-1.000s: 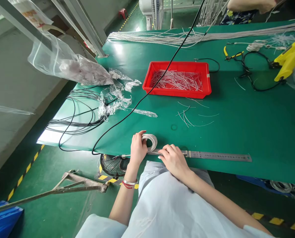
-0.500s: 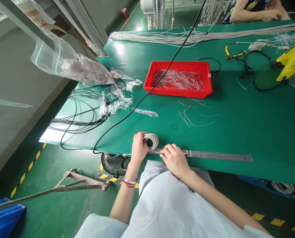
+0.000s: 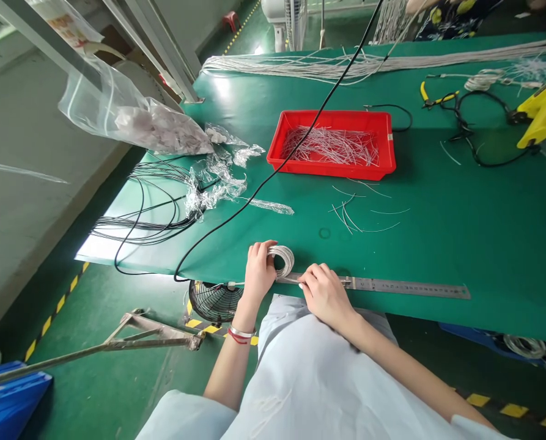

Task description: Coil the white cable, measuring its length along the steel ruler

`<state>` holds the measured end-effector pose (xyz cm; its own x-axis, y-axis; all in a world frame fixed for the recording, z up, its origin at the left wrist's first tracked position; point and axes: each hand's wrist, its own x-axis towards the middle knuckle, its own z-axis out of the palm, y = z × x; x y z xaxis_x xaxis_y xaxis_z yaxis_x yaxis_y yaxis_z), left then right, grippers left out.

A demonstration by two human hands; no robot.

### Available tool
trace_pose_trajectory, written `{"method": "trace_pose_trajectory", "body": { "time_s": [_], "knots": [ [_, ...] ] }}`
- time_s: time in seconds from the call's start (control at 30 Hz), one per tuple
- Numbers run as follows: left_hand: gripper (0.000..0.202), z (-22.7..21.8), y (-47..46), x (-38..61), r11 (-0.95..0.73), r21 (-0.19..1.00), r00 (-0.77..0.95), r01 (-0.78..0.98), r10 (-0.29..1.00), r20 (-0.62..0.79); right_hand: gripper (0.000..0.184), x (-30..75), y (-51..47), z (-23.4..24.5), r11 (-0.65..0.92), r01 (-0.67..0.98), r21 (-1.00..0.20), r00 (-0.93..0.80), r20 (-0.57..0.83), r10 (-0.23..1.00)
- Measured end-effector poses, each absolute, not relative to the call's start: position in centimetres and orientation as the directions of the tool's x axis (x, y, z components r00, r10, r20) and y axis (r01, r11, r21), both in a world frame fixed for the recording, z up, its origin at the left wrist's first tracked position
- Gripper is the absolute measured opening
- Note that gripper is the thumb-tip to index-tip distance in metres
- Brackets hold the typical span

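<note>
At the table's front edge my left hand (image 3: 259, 272) is closed on a coil of white cable (image 3: 285, 259), its loops standing out to the right of my fingers. A cable end with a pale plug (image 3: 232, 285) sticks out to the left of that hand. My right hand (image 3: 326, 293) is closed, its fingertips pinching the cable's other end over a steel ruler (image 3: 405, 287). The ruler lies flat along the edge and runs out to the right beyond my hand. My palm hides part of the cable end.
Behind my hands stands a red tray (image 3: 332, 169) of thin white ties, with several loose ties in front. Black cables (image 3: 148, 229) and plastic bags (image 3: 162, 125) lie left. Yellow pliers (image 3: 438, 98) and a yellow glue gun (image 3: 543, 113) lie right. A co-worker sits across the table.
Both hands hold nearly the same place and grip. The whole view has shifted slightly. Across the table, the co-worker's arms have moved, mostly out of the picture.
</note>
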<state>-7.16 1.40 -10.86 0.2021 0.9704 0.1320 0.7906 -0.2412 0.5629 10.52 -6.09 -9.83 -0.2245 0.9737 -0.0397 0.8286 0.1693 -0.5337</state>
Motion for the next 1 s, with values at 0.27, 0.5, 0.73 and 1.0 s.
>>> {"method": "trace_pose_trajectory", "body": {
  "time_s": [0.27,0.5,0.73,1.0],
  "knots": [
    [0.034,-10.8,1.4,-7.1,-0.235,0.564,0.188,0.791,0.972,0.141,0.020,10.5,-5.9,-9.9,0.143,0.813,-0.565,-0.206,-0.049,0.977],
    [0.030,-10.9,1.6,-7.1,-0.235,0.560,0.183,0.794,0.972,0.148,0.038,10.5,-5.4,-9.5,0.100,0.761,-0.641,-0.192,-0.074,0.979],
    [0.027,-11.0,1.6,-7.2,-0.200,0.582,0.155,0.788,0.980,0.126,0.058,8.1,-2.0,-9.9,-0.046,0.481,-0.876,-0.131,-0.124,0.984],
    [0.033,-10.1,1.5,-7.9,-0.209,0.660,0.227,0.721,0.972,0.059,0.055,8.0,-1.5,-10.2,-0.135,0.338,-0.932,-0.030,-0.154,0.988]
  ]
}}
